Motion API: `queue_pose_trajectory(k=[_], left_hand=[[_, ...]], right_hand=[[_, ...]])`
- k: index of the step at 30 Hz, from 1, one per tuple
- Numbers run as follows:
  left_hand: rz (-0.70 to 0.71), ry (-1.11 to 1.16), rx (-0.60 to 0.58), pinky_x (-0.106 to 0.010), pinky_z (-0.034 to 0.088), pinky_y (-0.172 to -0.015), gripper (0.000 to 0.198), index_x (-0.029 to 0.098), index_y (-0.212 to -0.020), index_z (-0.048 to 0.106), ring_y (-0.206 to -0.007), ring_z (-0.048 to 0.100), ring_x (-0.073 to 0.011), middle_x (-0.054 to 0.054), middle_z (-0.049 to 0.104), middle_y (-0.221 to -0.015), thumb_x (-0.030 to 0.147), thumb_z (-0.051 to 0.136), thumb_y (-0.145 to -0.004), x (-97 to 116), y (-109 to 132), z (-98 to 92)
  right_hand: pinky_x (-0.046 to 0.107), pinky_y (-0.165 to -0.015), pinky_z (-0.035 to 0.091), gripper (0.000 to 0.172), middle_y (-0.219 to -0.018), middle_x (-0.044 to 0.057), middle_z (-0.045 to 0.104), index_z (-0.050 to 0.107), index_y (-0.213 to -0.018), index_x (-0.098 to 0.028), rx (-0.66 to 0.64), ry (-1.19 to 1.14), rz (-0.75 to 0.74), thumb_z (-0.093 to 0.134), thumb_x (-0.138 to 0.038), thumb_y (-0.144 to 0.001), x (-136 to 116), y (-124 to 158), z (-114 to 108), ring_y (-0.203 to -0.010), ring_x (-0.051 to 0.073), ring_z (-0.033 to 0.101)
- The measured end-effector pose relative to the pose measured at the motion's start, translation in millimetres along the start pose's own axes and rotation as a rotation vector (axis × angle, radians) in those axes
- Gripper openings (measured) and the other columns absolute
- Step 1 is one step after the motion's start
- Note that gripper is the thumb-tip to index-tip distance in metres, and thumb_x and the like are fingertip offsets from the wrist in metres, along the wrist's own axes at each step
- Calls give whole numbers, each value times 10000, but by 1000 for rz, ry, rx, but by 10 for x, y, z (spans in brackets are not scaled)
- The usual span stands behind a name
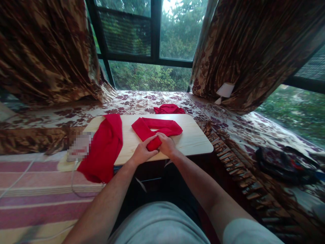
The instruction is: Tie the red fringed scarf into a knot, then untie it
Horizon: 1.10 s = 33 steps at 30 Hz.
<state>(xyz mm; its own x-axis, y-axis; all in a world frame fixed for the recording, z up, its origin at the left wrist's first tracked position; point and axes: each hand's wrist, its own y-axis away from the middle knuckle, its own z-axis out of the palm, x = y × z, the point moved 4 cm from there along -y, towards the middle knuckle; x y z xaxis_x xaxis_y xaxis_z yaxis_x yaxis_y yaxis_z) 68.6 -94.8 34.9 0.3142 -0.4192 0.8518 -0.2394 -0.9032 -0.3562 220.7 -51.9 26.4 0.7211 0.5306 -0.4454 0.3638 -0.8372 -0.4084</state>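
A long band of red cloth (165, 125) lies folded into a loose, roughly triangular loop on a small pale wooden table (193, 135). Both hands grip its near corner at the table's front edge. My left hand (144, 151) closes on the left side of that corner, thumb on top. From the right, my right hand (166, 143) holds the same corner, its thumb close to the left one. The undersides of the fingers are hidden. To the left, a larger piece of red cloth (108, 145) drapes over the table and hangs past its front edge.
Behind the table, another red cloth (169, 108) lies on the flower-patterned window seat (137, 98). A blurred-out device (80, 146) with a white cable sits at the left. A striped bedspread (30, 189), a small white lamp (225, 90) and a dark bag (281, 166) are around.
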Motion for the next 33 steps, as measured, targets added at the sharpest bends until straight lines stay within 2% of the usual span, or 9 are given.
queue_pose_trajectory(k=[3,7,11,15,18,22,28,33], left_hand=[[-9,-30,58,-394,416,-1095,690,235,-1375,597,-1210,609,-267,-75,643,-1333,283,760,-706,-17,1,-16],[-104,79,209,-362,503,-954,500,192,-1156,724,-983,683,-249,-75,733,-1078,248,754,-660,-118,-10,-94],[-233,269,410,-311,527,-777,378,155,-1004,748,-803,665,-207,-51,731,-883,237,738,-635,-239,-1,-190],[-270,503,545,-294,525,-759,293,152,-897,734,-795,649,-182,-35,715,-840,246,739,-619,-381,-7,-224],[-266,585,598,-304,528,-784,269,159,-863,718,-799,645,-172,-25,704,-839,238,749,-608,-463,-18,-238],[-272,627,624,-294,522,-775,265,163,-853,703,-789,637,-159,-15,695,-832,225,755,-601,-475,-19,-253],[-316,721,658,-299,522,-762,309,173,-867,657,-780,643,-161,-2,688,-823,246,760,-584,-435,-29,-258],[-310,819,736,-304,525,-801,375,197,-906,588,-789,642,-149,12,670,-833,263,765,-583,-488,-47,-301]], right_hand=[[348,-1075,463,624,-1402,122,581,559,-1366,-146,5,-1,-3,528,-40,-752,-24,1,-16,-1237,234,587],[362,-1086,454,571,-1391,136,589,569,-1359,-129,36,0,8,491,-41,-801,4,-8,-14,-1255,237,574],[354,-1110,431,509,-1334,120,635,627,-1291,-145,179,-44,103,447,-23,-831,142,-44,-23,-1239,208,588],[370,-1111,425,404,-1233,106,695,694,-1171,-160,362,-146,223,494,-60,-834,298,-70,-78,-1177,206,622],[383,-1078,449,332,-1159,99,723,708,-1117,-175,467,-207,327,525,-119,-845,384,-64,-133,-1122,215,646],[392,-1057,455,296,-1156,114,720,696,-1111,-172,539,-279,411,515,-185,-877,417,-42,-188,-1124,225,642],[434,-1106,400,406,-1230,116,684,629,-1230,-185,597,-344,464,439,-134,-875,407,-19,-250,-1214,227,588],[469,-1158,340,474,-1308,130,624,597,-1244,-184,733,-319,457,405,-76,-824,413,37,-318,-1328,227,493]])
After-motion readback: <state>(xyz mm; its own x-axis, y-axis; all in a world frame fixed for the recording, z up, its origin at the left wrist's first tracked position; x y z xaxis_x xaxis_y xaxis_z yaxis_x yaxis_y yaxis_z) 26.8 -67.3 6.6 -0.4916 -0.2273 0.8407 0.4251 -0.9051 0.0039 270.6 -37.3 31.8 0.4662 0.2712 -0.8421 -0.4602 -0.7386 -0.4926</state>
